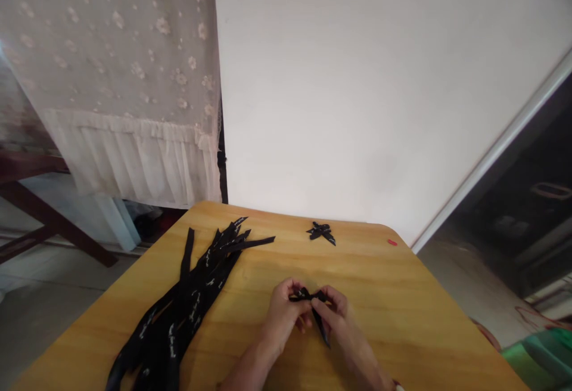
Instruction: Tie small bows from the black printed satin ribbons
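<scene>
Left grip point(284, 306), right grip point(335, 312): ribbon point(320, 326) pinched between.

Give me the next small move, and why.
Perhaps tug the held ribbon gently outward to snug it: the left hand and right hand both pinch it near its middle, it looks bow-shaped, and a tail trails toward the wearer.

White script point(172, 341) lines black ribbons point(190, 301) toward seven o'clock and marks a black bow point(320, 231) near five o'clock, its words too small to read.
</scene>
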Action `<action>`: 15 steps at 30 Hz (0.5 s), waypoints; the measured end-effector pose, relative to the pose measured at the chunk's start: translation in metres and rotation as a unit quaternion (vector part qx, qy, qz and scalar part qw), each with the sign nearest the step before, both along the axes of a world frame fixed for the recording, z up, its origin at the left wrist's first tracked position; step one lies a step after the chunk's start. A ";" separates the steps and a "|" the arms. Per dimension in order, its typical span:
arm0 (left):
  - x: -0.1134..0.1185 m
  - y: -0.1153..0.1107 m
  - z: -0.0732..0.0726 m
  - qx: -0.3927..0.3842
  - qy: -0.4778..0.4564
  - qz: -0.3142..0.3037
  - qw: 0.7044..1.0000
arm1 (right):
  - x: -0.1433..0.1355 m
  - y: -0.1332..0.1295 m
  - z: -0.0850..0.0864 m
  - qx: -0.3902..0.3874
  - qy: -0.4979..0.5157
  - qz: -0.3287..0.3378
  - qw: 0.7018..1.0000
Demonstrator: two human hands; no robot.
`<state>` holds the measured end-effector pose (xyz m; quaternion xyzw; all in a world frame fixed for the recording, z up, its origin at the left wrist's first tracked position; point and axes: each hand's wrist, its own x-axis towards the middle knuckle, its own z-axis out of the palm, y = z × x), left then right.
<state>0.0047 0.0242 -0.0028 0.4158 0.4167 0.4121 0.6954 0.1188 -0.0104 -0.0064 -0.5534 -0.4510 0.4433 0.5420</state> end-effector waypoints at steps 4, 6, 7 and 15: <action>0.000 -0.001 0.002 -0.003 0.006 -0.015 1.000 | 0.002 0.004 -0.004 -0.012 0.008 0.006 1.000; -0.001 -0.001 0.002 -0.010 0.004 -0.018 1.000 | 0.004 0.004 -0.002 -0.013 0.008 -0.006 1.000; -0.002 -0.001 0.002 -0.014 0.005 -0.017 1.000 | 0.004 0.005 -0.001 -0.010 0.008 -0.014 1.000; -0.004 0.001 -0.003 -0.026 0.007 -0.031 0.999 | 0.004 0.003 0.006 -0.008 0.013 -0.029 0.999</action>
